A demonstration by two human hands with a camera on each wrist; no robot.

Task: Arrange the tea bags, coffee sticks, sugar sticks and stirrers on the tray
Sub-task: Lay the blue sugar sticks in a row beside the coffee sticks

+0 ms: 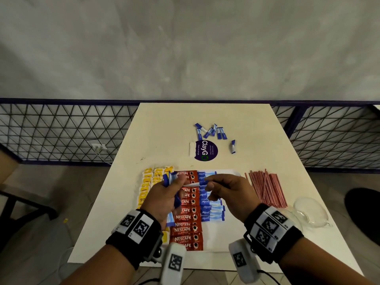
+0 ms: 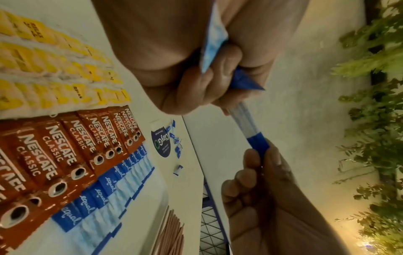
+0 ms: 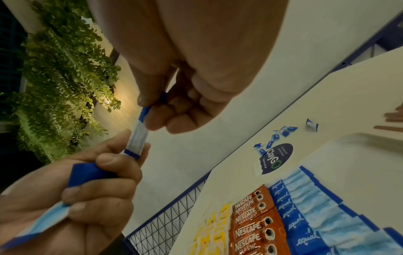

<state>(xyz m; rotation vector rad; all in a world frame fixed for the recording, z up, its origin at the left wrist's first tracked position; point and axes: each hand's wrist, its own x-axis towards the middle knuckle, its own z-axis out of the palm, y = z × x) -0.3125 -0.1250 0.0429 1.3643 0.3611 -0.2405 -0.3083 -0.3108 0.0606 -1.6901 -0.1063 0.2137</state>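
Note:
On the white tray (image 1: 230,233), yellow tea bags (image 1: 147,186) line the left, red coffee sticks (image 1: 188,219) the middle, and blue sugar sticks (image 1: 211,210) lie to their right. Above the tray my left hand (image 1: 178,182) grips a bundle of blue sugar sticks (image 1: 169,178). One sugar stick (image 1: 195,183) juts out of that bundle toward my right hand (image 1: 209,185), which pinches its blue end between thumb and forefinger. The wrist views show the same stick (image 2: 246,124) (image 3: 138,136) held by both hands. Red stirrers (image 1: 267,188) lie on the table right of the tray.
Several loose sugar sticks (image 1: 211,131) and a single one (image 1: 233,146) lie farther back by a round dark sticker (image 1: 205,150). A clear glass dish (image 1: 310,210) sits at the table's right edge. A wire mesh fence (image 1: 61,130) runs behind the table.

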